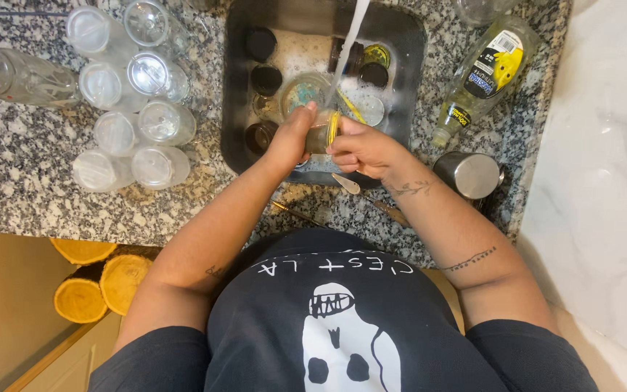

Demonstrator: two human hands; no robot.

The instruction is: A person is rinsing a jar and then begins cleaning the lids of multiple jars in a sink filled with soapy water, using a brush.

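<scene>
The left hand (290,138) grips 1 small glass jar (318,134) over the sink (237,87) under the water stream (348,43), while the right hand (361,149), closed on a yellow scrubber (334,127), should work its rim evenly.

Warm even indoor light, soft shadows, mostly sharp, slight wide-angle edge distortion

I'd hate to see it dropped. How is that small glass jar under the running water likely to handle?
The small glass jar is probably slippery: water streams onto it over a soapy sink. It looks like glass, so likely fragile if it slips. The left hand and right hand both grip it, which should steady it.
</scene>
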